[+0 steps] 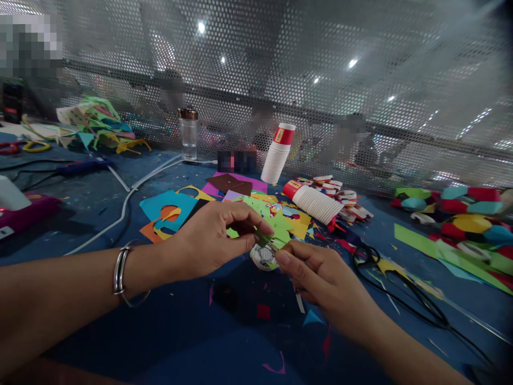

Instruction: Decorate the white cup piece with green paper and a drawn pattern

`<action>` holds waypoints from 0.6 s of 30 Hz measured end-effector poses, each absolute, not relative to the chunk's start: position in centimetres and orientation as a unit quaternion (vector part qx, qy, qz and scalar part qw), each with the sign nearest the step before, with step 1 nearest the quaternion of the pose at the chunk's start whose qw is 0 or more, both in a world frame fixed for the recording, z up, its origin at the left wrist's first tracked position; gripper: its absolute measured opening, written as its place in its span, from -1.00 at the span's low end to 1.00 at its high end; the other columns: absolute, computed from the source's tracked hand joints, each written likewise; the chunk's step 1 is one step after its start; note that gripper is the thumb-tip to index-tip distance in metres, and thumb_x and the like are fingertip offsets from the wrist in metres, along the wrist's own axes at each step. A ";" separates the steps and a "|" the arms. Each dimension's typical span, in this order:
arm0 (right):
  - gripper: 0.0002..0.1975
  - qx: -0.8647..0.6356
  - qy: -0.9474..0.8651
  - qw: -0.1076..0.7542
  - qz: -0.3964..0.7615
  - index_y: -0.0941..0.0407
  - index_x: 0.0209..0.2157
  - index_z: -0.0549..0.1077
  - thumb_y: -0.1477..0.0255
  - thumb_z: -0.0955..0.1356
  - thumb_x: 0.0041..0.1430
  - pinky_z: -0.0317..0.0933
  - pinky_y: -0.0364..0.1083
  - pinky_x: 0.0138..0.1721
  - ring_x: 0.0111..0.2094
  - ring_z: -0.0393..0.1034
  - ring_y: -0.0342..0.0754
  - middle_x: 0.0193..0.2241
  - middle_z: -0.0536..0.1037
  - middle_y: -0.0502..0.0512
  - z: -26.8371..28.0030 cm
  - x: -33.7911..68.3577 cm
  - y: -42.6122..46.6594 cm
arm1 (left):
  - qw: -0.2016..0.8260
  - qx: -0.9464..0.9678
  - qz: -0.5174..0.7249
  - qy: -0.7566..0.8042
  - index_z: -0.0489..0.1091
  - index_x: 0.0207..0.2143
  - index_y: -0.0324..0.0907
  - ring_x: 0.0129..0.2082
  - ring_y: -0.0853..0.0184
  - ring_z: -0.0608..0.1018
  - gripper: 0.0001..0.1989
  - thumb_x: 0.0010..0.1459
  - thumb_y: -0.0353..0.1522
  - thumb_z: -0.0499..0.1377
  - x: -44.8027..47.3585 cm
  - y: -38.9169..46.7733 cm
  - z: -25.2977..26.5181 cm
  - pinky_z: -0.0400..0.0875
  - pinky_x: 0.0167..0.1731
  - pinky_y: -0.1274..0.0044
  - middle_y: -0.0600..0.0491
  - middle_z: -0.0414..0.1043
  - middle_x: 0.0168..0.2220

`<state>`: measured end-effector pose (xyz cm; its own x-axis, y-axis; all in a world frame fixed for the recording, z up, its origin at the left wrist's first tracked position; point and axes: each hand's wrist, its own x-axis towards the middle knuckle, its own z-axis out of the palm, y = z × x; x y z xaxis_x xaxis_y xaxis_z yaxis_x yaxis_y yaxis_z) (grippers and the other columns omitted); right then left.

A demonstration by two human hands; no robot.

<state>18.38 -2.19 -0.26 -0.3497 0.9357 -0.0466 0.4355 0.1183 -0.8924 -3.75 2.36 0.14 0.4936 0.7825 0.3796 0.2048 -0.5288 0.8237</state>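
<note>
My left hand [218, 238] reaches in from the left, a silver bangle [119, 270] on its wrist. Thumb and fingers pinch a small piece of light green paper [278, 233]. On the right side of this piece, the thumb and fingers of my right hand [320, 275] are pressed together as well. Just below and behind the fingertips lies a round white disc [263, 258] with a black line drawing, partly covered by them. Coloured paper sheets with cut-out holes, among them a blue one [182, 206], lie behind my hands.
Stacked paper cups stand tilted [276, 160] and lie on their side [315, 200]. Farther back is a clear bottle [188, 136]. A white cable [130, 195] crosses the left; a black cable [417, 302] loops at right. Colourful paper shapes [473, 214] sit far right; scraps litter the blue table.
</note>
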 end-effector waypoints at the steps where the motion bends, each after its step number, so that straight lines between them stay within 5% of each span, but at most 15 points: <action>1: -0.54 -0.496 -0.692 0.283 0.442 0.09 -0.42 0.33 -0.01 0.27 0.33 -0.23 -0.20 -0.66 -0.62 -0.11 -0.24 -0.58 0.05 -0.16 -0.2 18.4 -2.2 | 0.370 0.780 0.393 0.316 0.54 -0.21 -0.11 -0.26 0.41 0.59 -0.80 0.14 -0.49 0.19 -3.7 2.3 0.2 0.49 -0.25 0.59 0.12 0.57 -0.24; 18: -0.52 -0.504 -0.705 0.279 0.414 0.10 -0.43 0.32 -0.02 0.25 0.33 -0.16 -0.19 -0.63 -0.59 -0.05 -0.22 -0.56 0.10 -0.13 0.1 18.3 -2.6 | 0.402 0.756 0.407 0.319 0.55 -0.20 -0.12 -0.29 0.43 0.58 -0.82 0.13 -0.44 0.23 -3.5 2.1 0.3 0.48 -0.28 0.60 0.12 0.57 -0.26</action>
<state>18.33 -2.57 0.14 -0.3367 0.9413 -0.0238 0.4801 0.1499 -0.8643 -3.48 2.06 0.25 0.4654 0.8090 0.3591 0.1538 -0.4735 0.8673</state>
